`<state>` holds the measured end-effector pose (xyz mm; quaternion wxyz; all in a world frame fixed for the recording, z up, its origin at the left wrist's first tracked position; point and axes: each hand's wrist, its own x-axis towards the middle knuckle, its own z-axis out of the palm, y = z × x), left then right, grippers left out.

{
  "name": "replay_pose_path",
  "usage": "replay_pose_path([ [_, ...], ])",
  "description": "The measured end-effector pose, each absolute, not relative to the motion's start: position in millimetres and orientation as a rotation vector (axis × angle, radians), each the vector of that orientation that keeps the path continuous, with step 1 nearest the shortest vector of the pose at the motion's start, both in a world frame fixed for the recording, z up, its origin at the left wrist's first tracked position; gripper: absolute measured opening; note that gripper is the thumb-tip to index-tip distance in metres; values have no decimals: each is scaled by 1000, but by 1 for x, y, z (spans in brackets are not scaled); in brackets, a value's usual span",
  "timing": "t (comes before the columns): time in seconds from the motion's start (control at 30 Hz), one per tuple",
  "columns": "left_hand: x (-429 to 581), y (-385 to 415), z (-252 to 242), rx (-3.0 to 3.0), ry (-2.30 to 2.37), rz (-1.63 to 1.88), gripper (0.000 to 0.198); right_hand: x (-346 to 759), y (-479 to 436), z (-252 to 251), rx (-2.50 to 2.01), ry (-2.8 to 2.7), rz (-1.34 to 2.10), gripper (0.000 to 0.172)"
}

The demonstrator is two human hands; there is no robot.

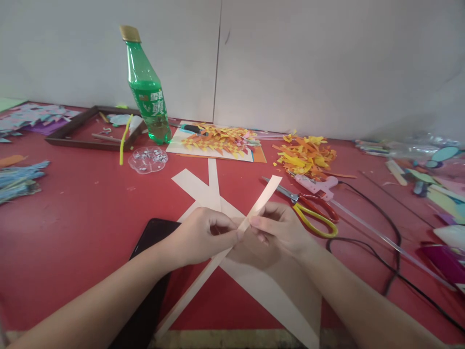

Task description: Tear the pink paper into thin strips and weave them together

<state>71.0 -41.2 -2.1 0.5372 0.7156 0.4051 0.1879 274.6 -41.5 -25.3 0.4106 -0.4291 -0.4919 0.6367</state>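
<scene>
Both my hands meet over the middle of the red table (80,218) and pinch one long cream paper strip (267,191). My left hand (203,235) grips it with thumb and fingers closed. My right hand (279,228) pinches the same strip just to the right, where it twists. The strip runs from the table's front edge up to the right, past the scissors. More cream strips (198,186) lie crossed flat on the table under my hands.
A green bottle (147,94) stands at the back beside a dark wooden frame (69,133). Red-and-yellow scissors (312,208), a glue gun (317,186) with black cord, orange and yellow paper scraps (307,155), a woven paper sheet (218,140), googly eyes (148,159) and a black phone (152,271) surround me.
</scene>
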Motion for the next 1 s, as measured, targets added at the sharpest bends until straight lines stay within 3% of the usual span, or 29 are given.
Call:
replay_pose_path([
  [0.3, 70, -40, 0, 1658, 953, 416, 34, 278, -37, -21, -1078, -1065, 1676, 22],
  [0.53, 68, -37, 4, 1362, 733, 202, 28, 275, -41, -25, -1034, -1103, 1703, 21],
  [1.0, 73, -39, -3, 1493, 916, 378, 29, 267, -45, -25, -1038, -1268, 1695, 23],
])
